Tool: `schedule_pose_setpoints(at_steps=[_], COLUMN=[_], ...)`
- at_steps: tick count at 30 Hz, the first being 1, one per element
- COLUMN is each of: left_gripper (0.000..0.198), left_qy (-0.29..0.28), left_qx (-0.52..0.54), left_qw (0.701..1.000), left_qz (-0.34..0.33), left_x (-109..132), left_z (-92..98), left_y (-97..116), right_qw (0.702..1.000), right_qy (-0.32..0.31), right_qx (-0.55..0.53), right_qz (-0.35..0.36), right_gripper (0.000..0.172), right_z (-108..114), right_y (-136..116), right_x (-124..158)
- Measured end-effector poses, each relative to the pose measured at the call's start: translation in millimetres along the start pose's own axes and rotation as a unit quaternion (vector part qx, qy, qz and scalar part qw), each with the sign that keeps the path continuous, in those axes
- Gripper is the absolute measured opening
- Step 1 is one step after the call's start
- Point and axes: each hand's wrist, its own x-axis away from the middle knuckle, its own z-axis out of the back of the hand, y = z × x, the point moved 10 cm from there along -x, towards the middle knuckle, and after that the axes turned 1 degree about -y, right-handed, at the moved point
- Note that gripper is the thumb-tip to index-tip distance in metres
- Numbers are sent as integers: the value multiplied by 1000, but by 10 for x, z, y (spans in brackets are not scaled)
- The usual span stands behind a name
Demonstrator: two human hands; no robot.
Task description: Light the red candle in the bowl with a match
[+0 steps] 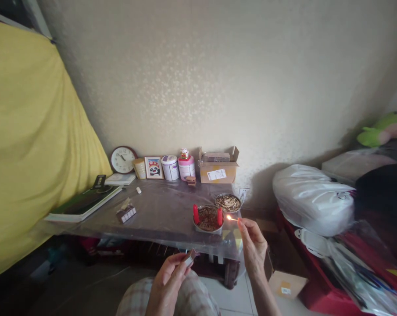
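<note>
Your right hand pinches a lit match between thumb and fingertips, its flame just beside the right-hand one of two red candles standing in a metal bowl on the desk. Your left hand is low over your lap, its grip closed on a matchbox. A second bowl of matchsticks sits just behind the first. A cardboard box and a clock stand against the wall.
</note>
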Motion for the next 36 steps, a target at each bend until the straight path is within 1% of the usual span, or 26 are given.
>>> schedule_pose_setpoints(at_steps=[9, 14, 23, 26, 31, 36], left_gripper=[34, 34, 37, 36, 35, 35], left_qy=[13, 24, 40, 32, -12, -11], left_qx=[10, 10, -6, -6, -1, -5], left_qw=[1000, 1000, 999, 999, 998, 998], left_qz=[12, 10, 13, 16, 57, 60], left_x=[-20, -35, -107, -151, -240, -271], left_z=[85, 103, 139, 158, 186, 230], left_y=[-39, -35, -79, -94, -200, -241], right_qw=[997, 996, 996, 995, 995, 995], right_qy=[-10, -17, -20, -22, -27, -30], right_qx=[-42, -50, -57, -61, -65, -64], right_qz=[-64, -68, -66, -70, -72, -73], right_gripper=[28, 27, 27, 26, 27, 27], right_z=[-133, -199, -266, -288, -331, -358], right_y=[182, 263, 337, 373, 423, 462], right_x=[-46, -88, -169, -192, -221, -234])
